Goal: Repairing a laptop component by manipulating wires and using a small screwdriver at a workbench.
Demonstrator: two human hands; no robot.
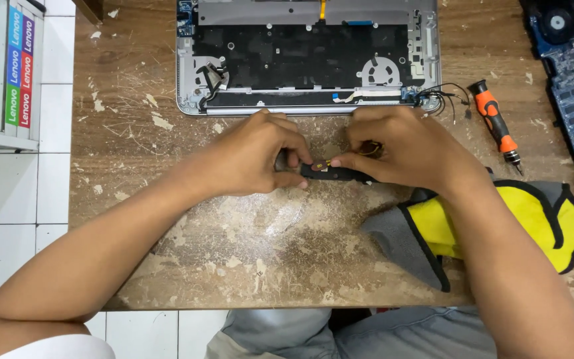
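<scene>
Left hand (254,156): fingers curled, grip closed on the left end of a small black part (337,173), thumb and forefinger pinching it.
Right hand (406,149): grip closed on the same part, fingertips pressed to its top near a small yellow-and-red spot; what that spot is cannot be made out.
Small black part: at bench centre, low over or on the bench (267,233) — contact cannot be told; its middle and right end are hidden under the right-hand fingers.
Hidden detail: a brownish wire loop shows between the right-hand fingers; where it runs is covered.
Open laptop base (307,56): at 12 o'clock from the hands, silver frame, dark interior, round fan opening toward its right; its top edge is cut off by the picture border.
Loose wires (448,100): thin black strands trailing from the base's right corner.
Screwdriver (496,125): at 2 o'clock, orange and black, lying tip toward the person.
Circuit board (569,80): at far 2 o'clock, blue, partly cut off at the right border.
Cloth (533,219): at 4 o'clock, yellow and grey with black trim, partly under the right forearm.
Boxes (8,66): at 10 o'clock beyond the bench edge, white, with narrow upright label strips in blue, purple, red and green.
Bench surface: worn brown wood, paint flecks and scratches.
</scene>
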